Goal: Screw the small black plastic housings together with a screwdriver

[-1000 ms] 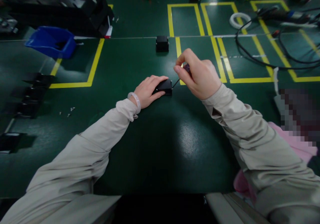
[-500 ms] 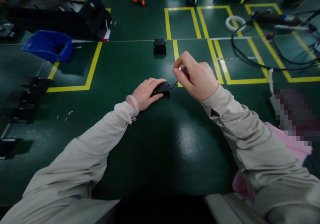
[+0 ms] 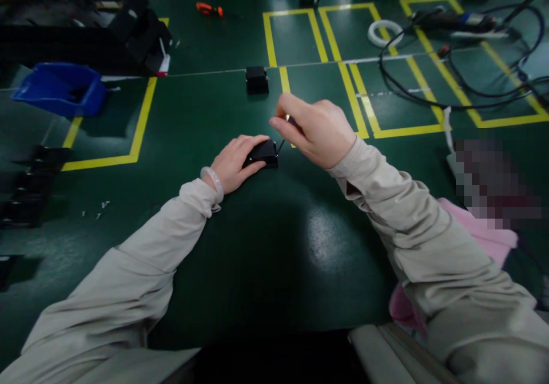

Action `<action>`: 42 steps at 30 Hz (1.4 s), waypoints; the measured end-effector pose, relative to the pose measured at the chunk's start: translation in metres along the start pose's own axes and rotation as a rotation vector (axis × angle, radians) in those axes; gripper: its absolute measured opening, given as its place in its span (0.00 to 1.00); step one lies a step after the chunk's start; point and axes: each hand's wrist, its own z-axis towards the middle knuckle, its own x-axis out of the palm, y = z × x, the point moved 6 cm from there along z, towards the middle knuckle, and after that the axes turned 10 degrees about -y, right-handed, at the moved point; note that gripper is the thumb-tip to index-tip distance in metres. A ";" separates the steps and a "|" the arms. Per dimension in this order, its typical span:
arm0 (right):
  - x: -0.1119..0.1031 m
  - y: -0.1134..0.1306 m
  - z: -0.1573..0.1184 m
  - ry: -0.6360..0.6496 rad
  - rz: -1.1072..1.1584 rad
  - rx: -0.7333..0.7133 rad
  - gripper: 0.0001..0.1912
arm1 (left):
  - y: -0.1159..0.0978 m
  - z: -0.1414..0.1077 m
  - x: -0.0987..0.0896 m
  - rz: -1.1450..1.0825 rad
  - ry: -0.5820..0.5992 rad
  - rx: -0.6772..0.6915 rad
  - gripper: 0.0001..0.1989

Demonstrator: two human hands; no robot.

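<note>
We look down on a dark green table (image 3: 240, 269), marked out with yellow tape outlines (image 3: 143, 118). The largest thing on it is a black assembly (image 3: 132, 35) at the far left, too blurred for us to read in detail. On the far right a black cable (image 3: 382, 70) loops across the tape. In front of the black assembly we see a blue bin (image 3: 60, 89), and a pink cloth (image 3: 484, 232) lies beside our right sleeve.

Our right hand (image 3: 319, 129) is raised, its grip closed around the dark handle of a slim tool. Our left hand (image 3: 231, 163) rests on the table with a narrow grip, fingers over and thumb along the near side of a black block (image 3: 265, 154). This block sits on the table near the middle, its right end bare. Beyond it stands a similar black piece (image 3: 257, 80); farther right lies a white ring (image 3: 385, 34).

The slim tool (image 3: 281, 146) slants down to the block's right end; we cannot tell whether its tip touches. Smallest are a few loose screws (image 3: 103, 206) left of our left sleeve.
</note>
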 end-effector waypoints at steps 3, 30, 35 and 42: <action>0.000 0.000 0.000 0.016 -0.014 0.017 0.20 | 0.001 0.000 0.000 0.006 0.012 -0.014 0.27; -0.002 -0.004 0.001 -0.004 0.011 0.026 0.19 | 0.000 -0.001 0.000 -0.020 0.007 -0.016 0.28; -0.001 -0.003 0.001 0.011 -0.006 0.011 0.19 | -0.001 -0.001 -0.001 -0.009 0.005 -0.008 0.28; -0.002 0.001 -0.001 -0.005 0.008 0.006 0.20 | -0.002 -0.001 -0.002 -0.011 0.000 -0.010 0.28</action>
